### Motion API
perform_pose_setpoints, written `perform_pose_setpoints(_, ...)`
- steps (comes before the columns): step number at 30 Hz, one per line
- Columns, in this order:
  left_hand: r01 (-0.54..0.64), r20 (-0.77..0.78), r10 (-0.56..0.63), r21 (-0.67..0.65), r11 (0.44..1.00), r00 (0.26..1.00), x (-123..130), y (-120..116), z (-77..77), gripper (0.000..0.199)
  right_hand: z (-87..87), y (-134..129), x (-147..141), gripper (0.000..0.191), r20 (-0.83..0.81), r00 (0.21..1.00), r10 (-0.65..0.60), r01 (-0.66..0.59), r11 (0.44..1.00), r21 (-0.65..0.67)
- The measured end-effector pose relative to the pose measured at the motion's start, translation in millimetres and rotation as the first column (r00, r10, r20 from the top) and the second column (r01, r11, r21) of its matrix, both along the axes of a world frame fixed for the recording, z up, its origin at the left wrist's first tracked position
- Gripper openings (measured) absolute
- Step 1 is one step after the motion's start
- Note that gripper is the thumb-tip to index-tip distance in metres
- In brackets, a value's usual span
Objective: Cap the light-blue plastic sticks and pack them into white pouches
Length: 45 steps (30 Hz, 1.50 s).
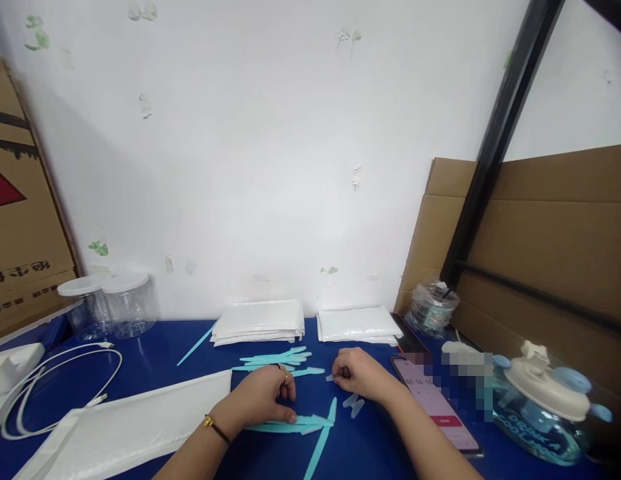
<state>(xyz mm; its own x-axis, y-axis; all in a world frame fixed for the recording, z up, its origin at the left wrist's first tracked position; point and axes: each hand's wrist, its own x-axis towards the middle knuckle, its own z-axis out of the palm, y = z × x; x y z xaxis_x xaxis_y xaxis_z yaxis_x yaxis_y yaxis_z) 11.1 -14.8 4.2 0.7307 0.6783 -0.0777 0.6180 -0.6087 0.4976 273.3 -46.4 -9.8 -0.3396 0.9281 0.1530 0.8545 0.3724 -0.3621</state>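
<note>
My left hand (265, 397) is over the turquoise eyebrow razors, its fingers partly curled and its thumb apart, resting at the nearer pile (307, 425). Beyond it lies a second pile of turquoise razors (275, 359). One razor (317, 453) slants toward me, under the tip of the nearer pile. My right hand (357, 373) is closed in a pinch at a small clear plastic cap (330, 378), partly hidden by the fingertips. A few more clear caps (357, 407) lie just below that hand. What the left palm covers is hidden.
White padded mailers (260, 320) are stacked by the wall, with another stack (357, 325) beside them. A large mailer (140, 427) lies left, near a white cable (27, 413) and clear jars (130, 307). A phone (435, 407) and a blue bottle (540, 413) are right.
</note>
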Motion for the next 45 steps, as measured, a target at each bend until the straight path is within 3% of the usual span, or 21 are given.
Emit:
perform_pose_setpoints(4,-0.055,-0.046,0.058,0.077,0.995,0.997,5,1,-4.6,0.010,0.3,0,-1,0.017,0.017,1.000,-0.001,0.001,1.000,0.020)
perform_pose_setpoints(7,-0.119,-0.037,0.127,0.176,0.977,0.991,8,3,-8.4,0.010,-0.1,-1,-1,0.018,-0.029,1.000,0.007,-0.006,0.999,0.037)
perform_pose_setpoints(13,-0.164,-0.023,0.172,0.189,0.968,0.985,10,4,-9.4,0.011,-1.7,-2,-3,0.017,-0.209,0.976,0.055,-0.069,0.996,-0.058)
perform_pose_setpoints(24,-0.144,0.032,0.140,0.244,0.959,0.990,17,4,-13.2,0.008,-3.2,-1,-19,0.018,-0.185,0.978,0.095,-0.094,0.995,0.016)
perform_pose_setpoints(35,-0.172,-0.043,0.186,0.216,0.961,0.982,5,9,-3.5,0.009,-2.9,-1,-5,0.016,-0.140,0.989,0.039,-0.035,0.999,0.029)
perform_pose_setpoints(45,-0.087,-0.019,0.093,0.201,0.976,0.995,21,-4,-4.4,0.010,-2.6,-1,-34,0.017,-0.133,0.982,0.135,-0.132,0.991,0.029)
